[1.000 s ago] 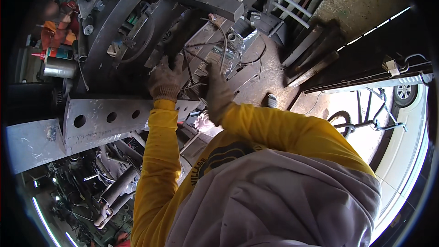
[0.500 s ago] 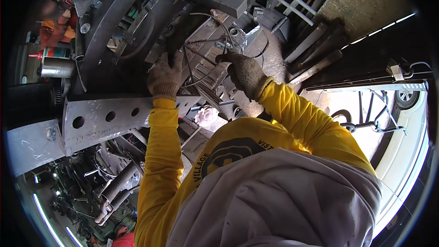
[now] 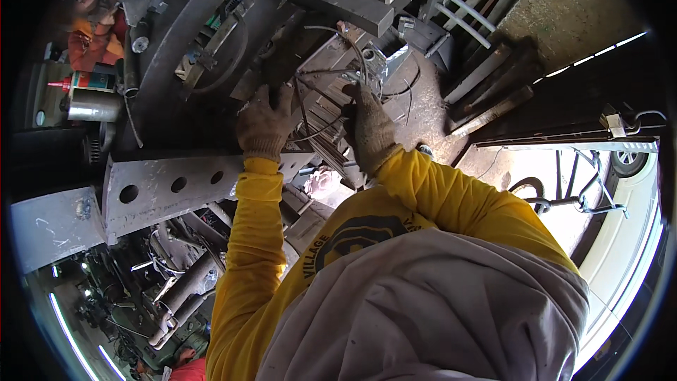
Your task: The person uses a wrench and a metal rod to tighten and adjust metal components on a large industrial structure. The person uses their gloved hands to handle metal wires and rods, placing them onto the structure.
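Note:
My left hand (image 3: pixel 264 127), in a dirty knit work glove, lies on dark steelwork with its thumb and fingers apart. Just right of that thumb, several thin dark metal rods (image 3: pixel 321 90) meet at a corner. My right hand (image 3: pixel 372 130), gloved alike, has its fingers curled at the right side of these rods; what they hold is hidden. A curved metal strip (image 3: pixel 362 56) reaches down to the right fingertips. Under the rods lies a bundle of thin flat metal strips (image 3: pixel 326 142).
A steel beam with round holes (image 3: pixel 159 187) runs below my left hand. Heavy steel bars (image 3: pixel 331 0) lie beyond. A metal cylinder (image 3: pixel 94 106) and a red-tipped bottle (image 3: pixel 88 80) stand at left. A co-worker's orange-sleeved arm (image 3: pixel 88 49) shows behind. A white vehicle (image 3: pixel 620 240) is at right.
My right hand has moved left and slightly nearer to me, its wrist turning more upright. My left hand stays almost in place. The whole view has shifted slightly.

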Available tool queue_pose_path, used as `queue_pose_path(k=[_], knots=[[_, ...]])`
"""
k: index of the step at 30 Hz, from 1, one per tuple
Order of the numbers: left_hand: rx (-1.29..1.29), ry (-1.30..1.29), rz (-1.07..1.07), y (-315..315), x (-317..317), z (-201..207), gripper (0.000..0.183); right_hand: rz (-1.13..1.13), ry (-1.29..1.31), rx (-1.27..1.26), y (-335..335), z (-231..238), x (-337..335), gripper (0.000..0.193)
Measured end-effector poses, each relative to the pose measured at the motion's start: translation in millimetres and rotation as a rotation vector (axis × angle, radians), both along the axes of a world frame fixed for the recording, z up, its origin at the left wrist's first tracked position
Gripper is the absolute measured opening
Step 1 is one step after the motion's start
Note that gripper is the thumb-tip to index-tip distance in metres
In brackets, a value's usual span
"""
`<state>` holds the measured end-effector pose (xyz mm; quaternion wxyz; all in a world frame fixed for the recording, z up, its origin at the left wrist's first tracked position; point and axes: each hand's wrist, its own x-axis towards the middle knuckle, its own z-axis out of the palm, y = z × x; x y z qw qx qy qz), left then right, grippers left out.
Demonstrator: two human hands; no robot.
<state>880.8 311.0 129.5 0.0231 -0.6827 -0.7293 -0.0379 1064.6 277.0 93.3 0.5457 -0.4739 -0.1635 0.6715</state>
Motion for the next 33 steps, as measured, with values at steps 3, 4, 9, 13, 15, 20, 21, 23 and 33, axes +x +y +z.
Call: queue_pose_path(k=[3,4,9,13,15,20,21,23,33], knots=[[-0.087,0.102,-0.004,5.5,-7.2,-7.0,0.04,0.215,-0.214,0.117,-4.4,-9.2,14.3,0.046],[-0.138,0.151,0.043,5.9,-12.8,-13.0,0.035,0.315,-0.284,0.105,-8.0,6.0,16.5,0.047],[0.02,0.272,-0.185,1.2,-12.7,-10.9,0.034,0.235,-0.33,0.236,-20.7,-9.7,16.6,0.044],[0.005,0.035,-0.013,1.4,2.0,-1.4,0.039,0.273,-0.66,0.432,-8.6,-42.7,29.2,0.039],[0.065,0.089,-0.068,1.6,-16.5,-18.2,0.042,0.359,-0.815,0.547,-3.2,-10.9,44.0,0.035],[0.046,-0.12,0.106,5.1,-1.4,-6.4,0.057,0.531,-0.824,0.506,12.3,11.2,58.1,0.035],[0.043,-0.127,0.101,5.9,-2.4,-7.0,0.061,0.54,-0.761,0.478,12.9,10.1,58.3,0.037],[0.036,-0.133,0.1,7.0,-10.3,-15.1,0.065,0.553,-0.695,0.448,12.6,13.5,57.7,0.039],[-0.031,0.304,-0.191,-3.0,-6.9,-10.1,0.03,-0.038,0.019,-0.022,2.2,8.3,11.8,0.043]])
